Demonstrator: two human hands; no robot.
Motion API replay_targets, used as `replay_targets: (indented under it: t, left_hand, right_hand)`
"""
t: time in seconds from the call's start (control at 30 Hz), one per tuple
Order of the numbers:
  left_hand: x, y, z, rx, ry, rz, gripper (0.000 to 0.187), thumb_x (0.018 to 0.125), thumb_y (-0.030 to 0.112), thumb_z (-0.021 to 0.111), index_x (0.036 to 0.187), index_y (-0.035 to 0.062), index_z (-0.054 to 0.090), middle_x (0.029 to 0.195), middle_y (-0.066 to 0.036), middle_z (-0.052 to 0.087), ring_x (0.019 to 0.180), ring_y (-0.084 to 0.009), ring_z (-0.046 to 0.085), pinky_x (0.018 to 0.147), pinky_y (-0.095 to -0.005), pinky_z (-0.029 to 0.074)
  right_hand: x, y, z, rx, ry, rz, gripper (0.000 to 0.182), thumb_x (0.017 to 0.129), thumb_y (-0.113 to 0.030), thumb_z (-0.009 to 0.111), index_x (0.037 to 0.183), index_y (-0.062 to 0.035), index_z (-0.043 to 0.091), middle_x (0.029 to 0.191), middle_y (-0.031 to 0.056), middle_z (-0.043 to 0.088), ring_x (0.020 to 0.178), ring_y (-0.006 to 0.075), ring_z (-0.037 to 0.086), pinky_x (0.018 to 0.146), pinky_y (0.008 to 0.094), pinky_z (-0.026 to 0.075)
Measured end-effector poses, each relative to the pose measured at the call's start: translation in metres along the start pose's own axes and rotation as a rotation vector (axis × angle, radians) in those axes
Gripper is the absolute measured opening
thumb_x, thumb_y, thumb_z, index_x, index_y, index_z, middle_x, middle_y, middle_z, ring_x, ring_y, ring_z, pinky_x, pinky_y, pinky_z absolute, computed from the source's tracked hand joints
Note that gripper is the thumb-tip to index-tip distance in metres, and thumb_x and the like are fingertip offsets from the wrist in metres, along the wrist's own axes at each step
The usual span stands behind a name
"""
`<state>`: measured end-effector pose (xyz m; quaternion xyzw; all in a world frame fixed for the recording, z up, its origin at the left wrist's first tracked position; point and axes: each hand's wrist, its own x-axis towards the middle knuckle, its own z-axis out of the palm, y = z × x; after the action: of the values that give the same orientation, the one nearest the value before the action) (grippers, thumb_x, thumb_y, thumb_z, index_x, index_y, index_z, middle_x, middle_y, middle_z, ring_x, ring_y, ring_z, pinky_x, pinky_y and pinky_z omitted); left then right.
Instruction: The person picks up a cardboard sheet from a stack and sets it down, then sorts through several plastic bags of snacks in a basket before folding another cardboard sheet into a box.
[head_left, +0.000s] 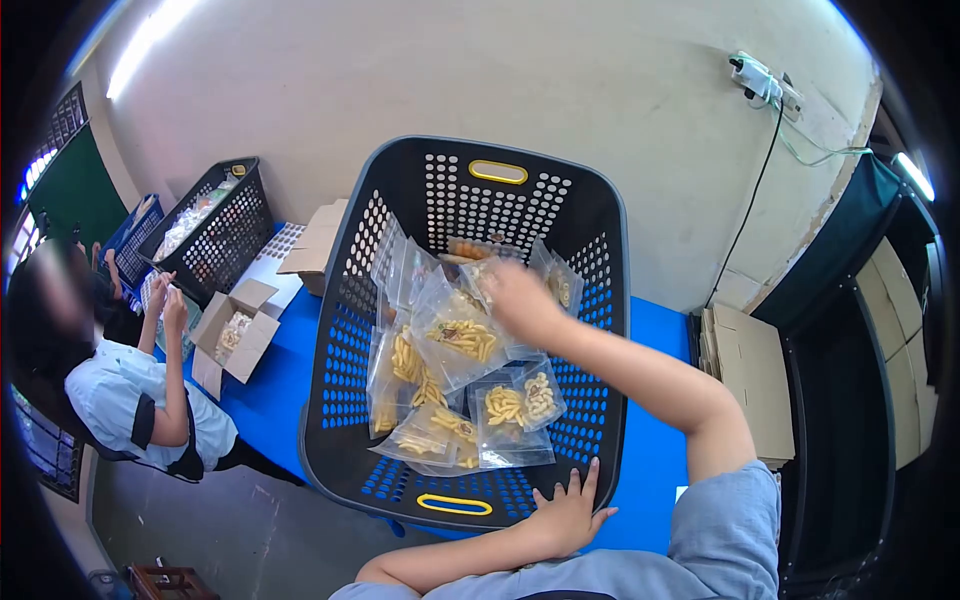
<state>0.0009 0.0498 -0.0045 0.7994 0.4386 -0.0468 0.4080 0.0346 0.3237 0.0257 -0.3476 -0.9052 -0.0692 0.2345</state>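
Observation:
A large black plastic laundry-style basket [340,440] with perforated sides stands in front of me. Inside lie several clear zip bags [458,335] of yellowish finger-shaped pieces, overlapping one another. One bag [470,250] towards the back holds orange pieces. My right hand [515,300] is inside the basket, over the upper bags; motion smears it, and its fingertips are not clear. My left hand [572,515] lies on the near rim, right of the yellow-edged handle [454,504], with its fingers spread against the basket wall.
The basket is on a blue table [655,350]. To the left, a person [150,390] raises both hands near an open carton [236,340] of small packets. Another black basket [215,225] stands beyond. Flattened cardboard [750,380] leans at right, below a wall socket [765,83] with a hanging cable.

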Motion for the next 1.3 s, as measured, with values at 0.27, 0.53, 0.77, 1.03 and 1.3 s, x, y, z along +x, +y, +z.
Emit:
replay_targets:
  t: [0.27, 0.53, 0.77, 1.03, 1.3]
  left_hand:
    - [0.002, -0.003, 0.002, -0.018, -0.004, 0.016, 0.081, 0.095, 0.057, 0.027, 0.147, 0.0056, -0.007, 0.144, -0.034, 0.023, 0.126, -0.0538, 0.034, 0.095, -0.071, 0.028]
    - [-0.006, -0.009, 0.004, -0.111, 0.019, 0.018, 0.079, 0.094, 0.057, 0.029, 0.149, 0.0099, -0.003, 0.145, -0.032, 0.023, 0.127, -0.0528, 0.034, 0.095, -0.073, 0.026]
    - [-0.005, -0.013, 0.016, 0.006, 0.02, 0.045, 0.08, 0.095, 0.055, 0.03, 0.147, 0.004, -0.002, 0.142, -0.035, 0.025, 0.124, -0.0528, 0.037, 0.093, -0.0721, 0.03]
    - [-0.016, -0.053, 0.044, 0.117, -0.001, 0.087, 0.078, 0.095, 0.056, 0.029, 0.148, 0.0085, -0.003, 0.145, -0.032, 0.023, 0.126, -0.0521, 0.036, 0.093, -0.0727, 0.029]
    - [-0.024, -0.071, 0.021, 0.164, -0.25, 0.11, 0.08, 0.094, 0.058, 0.028, 0.148, 0.0128, -0.011, 0.149, -0.029, 0.015, 0.13, -0.0512, 0.03, 0.096, -0.0717, 0.026]
  right_hand:
    - [-0.102, -0.106, 0.078, 0.33, -1.105, -0.392, 0.054, 0.068, -0.027, 0.075, 0.112, 0.0006, 0.058, 0.107, 0.0176, 0.058, 0.105, 0.0355, 0.054, 0.086, 0.0436, 0.047]
    - [-0.135, -0.059, 0.151, -0.554, -1.226, -0.574, 0.066, 0.08, -0.047, 0.06, 0.131, -0.0063, 0.049, 0.131, 0.0091, 0.052, 0.118, 0.0262, 0.05, 0.093, 0.0603, 0.035]
    - [-0.107, -0.095, 0.076, -0.644, -1.295, -0.515, 0.077, 0.081, -0.054, 0.057, 0.138, -0.0054, 0.039, 0.131, 0.0079, 0.052, 0.119, 0.0272, 0.049, 0.103, 0.0631, 0.023]
    - [-0.116, -0.101, 0.134, -0.374, -0.817, -0.384, 0.026, 0.07, -0.025, 0.065, 0.089, -0.0064, 0.065, 0.086, 0.0085, 0.067, 0.085, 0.0234, 0.064, 0.096, 0.0509, 0.035]
    - [-0.04, -0.086, -0.002, 0.691, -0.281, 0.354, 0.026, 0.081, -0.008, 0.058, 0.105, -0.0005, 0.063, 0.09, 0.0173, 0.067, 0.083, 0.0253, 0.066, 0.076, 0.0349, 0.05]
